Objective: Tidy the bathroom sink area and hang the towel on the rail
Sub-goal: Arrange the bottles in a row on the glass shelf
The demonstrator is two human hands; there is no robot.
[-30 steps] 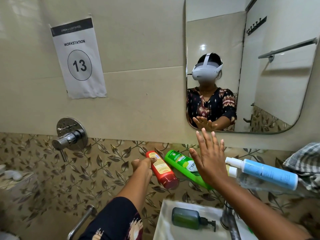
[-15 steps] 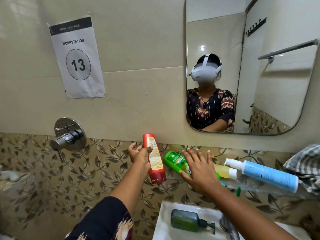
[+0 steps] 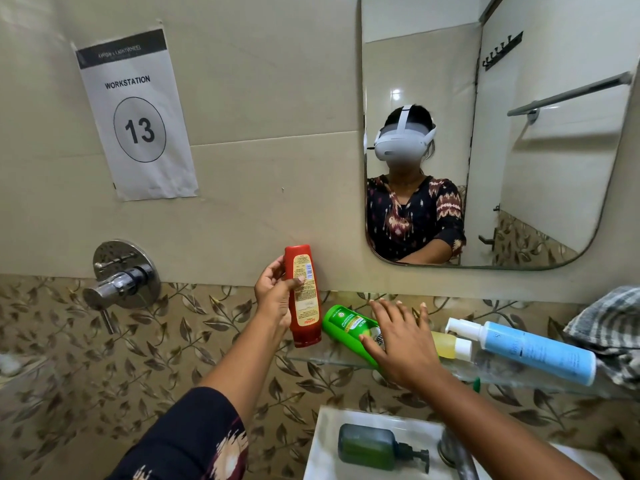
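My left hand (image 3: 275, 299) grips a red bottle (image 3: 303, 296) and holds it upright, cap down, at the left end of the glass shelf (image 3: 332, 361). My right hand (image 3: 401, 344) rests flat, fingers spread, on a green bottle (image 3: 343, 327) lying on that shelf. To its right lie a small yellow bottle (image 3: 450, 345) and a blue bottle with a white cap (image 3: 533, 351). A grey checked towel (image 3: 609, 323) is bunched at the shelf's right end. The towel rail (image 3: 568, 95) shows only as a reflection in the mirror.
A dark green pump bottle (image 3: 374, 446) lies on its side on the white sink rim (image 3: 322, 455), beside the chrome tap (image 3: 457, 455). A chrome wall valve (image 3: 121, 282) sticks out at the left. A paper sign (image 3: 135, 116) hangs above it.
My left hand lifted the red bottle from lying tilted on the shelf to upright. My right hand dropped from raised near the mirror onto the green bottle.
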